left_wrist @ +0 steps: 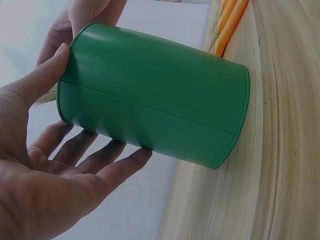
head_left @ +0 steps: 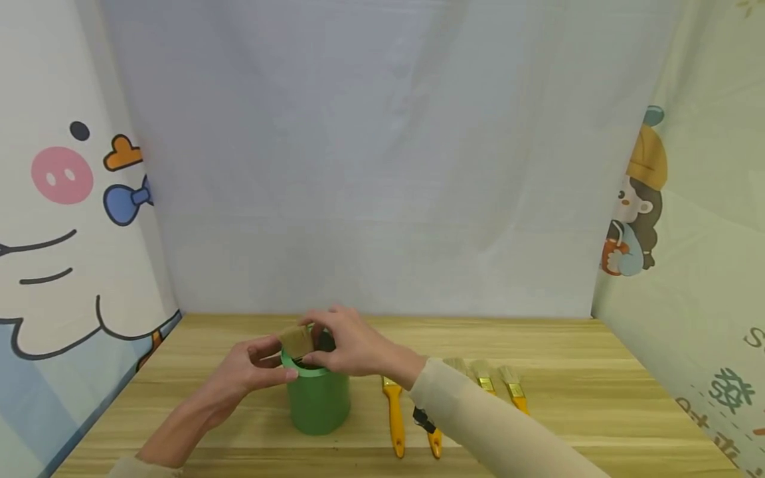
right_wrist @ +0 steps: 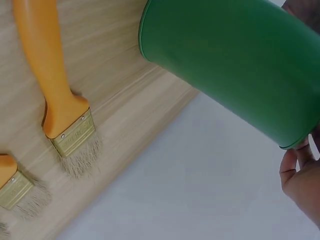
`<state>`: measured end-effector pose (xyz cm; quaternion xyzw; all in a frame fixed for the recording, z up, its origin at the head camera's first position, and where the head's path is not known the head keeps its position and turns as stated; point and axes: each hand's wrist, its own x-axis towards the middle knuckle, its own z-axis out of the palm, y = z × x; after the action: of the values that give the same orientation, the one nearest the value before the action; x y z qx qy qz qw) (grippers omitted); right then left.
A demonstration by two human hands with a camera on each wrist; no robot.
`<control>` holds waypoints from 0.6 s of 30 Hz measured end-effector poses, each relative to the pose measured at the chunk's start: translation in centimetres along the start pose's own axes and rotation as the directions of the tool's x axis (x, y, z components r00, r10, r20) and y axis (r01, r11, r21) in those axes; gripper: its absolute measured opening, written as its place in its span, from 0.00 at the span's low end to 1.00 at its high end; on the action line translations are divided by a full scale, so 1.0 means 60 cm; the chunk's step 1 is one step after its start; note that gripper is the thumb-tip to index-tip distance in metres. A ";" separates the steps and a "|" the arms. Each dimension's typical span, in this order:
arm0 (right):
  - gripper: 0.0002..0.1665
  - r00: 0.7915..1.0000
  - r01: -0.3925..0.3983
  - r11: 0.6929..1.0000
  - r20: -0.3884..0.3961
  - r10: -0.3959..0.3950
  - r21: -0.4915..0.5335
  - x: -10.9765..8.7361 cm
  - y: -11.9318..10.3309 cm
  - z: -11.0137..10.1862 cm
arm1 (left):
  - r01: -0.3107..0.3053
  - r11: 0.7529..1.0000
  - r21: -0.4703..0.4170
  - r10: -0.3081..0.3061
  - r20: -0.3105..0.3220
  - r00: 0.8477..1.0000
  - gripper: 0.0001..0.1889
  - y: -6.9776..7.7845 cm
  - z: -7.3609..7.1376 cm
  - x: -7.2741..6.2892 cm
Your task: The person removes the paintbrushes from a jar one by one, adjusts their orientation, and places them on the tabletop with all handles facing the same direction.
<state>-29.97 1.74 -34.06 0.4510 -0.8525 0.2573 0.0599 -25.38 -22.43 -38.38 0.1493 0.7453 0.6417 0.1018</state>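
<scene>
A green cylindrical can [head_left: 319, 401] stands at left of centre on the wooden table. My left hand [head_left: 248, 368] holds it near the top, thumb at the rim and fingers spread along the side, as the left wrist view shows. A paintbrush [head_left: 297, 342] pokes out of the mouth with its pale bristles up; its handle is hidden inside the can. My right hand [head_left: 352, 342] reaches over the rim from the right, thumb and fingers pinching that brush by its wide end. In the right wrist view the right fingers [right_wrist: 289, 167] curl at the can's rim.
Several more paintbrushes with orange handles lie in a row right of the can, the nearest being one brush [head_left: 394, 418]; the right sleeve [head_left: 478, 411] covers part of the row. A pale curtain [head_left: 382, 199] hangs behind the wooden table [head_left: 239, 445].
</scene>
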 end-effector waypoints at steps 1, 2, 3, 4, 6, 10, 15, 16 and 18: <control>0.31 1.000 0.007 1.000 0.005 -0.007 -0.004 -0.001 0.000 -0.001 | 0.000 1.000 0.003 0.000 0.001 1.000 0.41 0.000 0.000 0.000; 0.31 1.000 0.013 1.000 0.007 -0.013 0.003 -0.001 0.000 -0.001 | 0.000 1.000 0.007 0.000 0.002 1.000 0.42 0.000 0.000 0.000; 0.31 1.000 0.026 0.999 0.005 -0.026 0.020 -0.002 0.001 -0.001 | 0.001 1.000 0.007 -0.001 0.001 1.000 0.42 0.000 0.000 0.001; 0.32 0.999 0.040 0.998 0.001 -0.040 0.037 -0.001 0.002 -0.001 | 0.005 1.000 0.005 -0.005 -0.003 1.000 0.42 0.000 0.000 0.000; 0.32 0.998 0.066 0.994 -0.007 -0.066 0.085 -0.001 0.004 -0.001 | 0.002 1.000 0.007 -0.002 -0.002 1.000 0.42 0.000 -0.001 0.000; 0.33 0.996 0.086 0.987 -0.013 -0.085 0.133 -0.003 0.009 -0.003 | 0.003 1.000 -0.002 -0.003 0.003 1.000 0.43 -0.001 -0.001 0.000; 0.32 0.996 0.083 0.992 -0.015 -0.082 0.090 -0.005 0.014 -0.005 | -0.002 1.000 -0.005 0.002 0.006 1.000 0.44 -0.001 -0.003 0.000; 0.32 0.996 0.083 0.993 -0.014 -0.083 0.084 -0.005 0.015 -0.005 | -0.004 1.000 -0.006 0.004 0.007 1.000 0.44 -0.002 -0.003 0.000; 0.32 0.996 0.084 0.993 -0.010 -0.083 0.077 -0.005 0.016 -0.005 | -0.007 1.000 -0.006 0.007 0.007 1.000 0.45 -0.002 -0.003 -0.001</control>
<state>-30.59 2.55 -34.28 0.4875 -0.8220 0.2889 0.0559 -25.42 -22.63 -38.50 0.1539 0.7426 0.6437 0.1025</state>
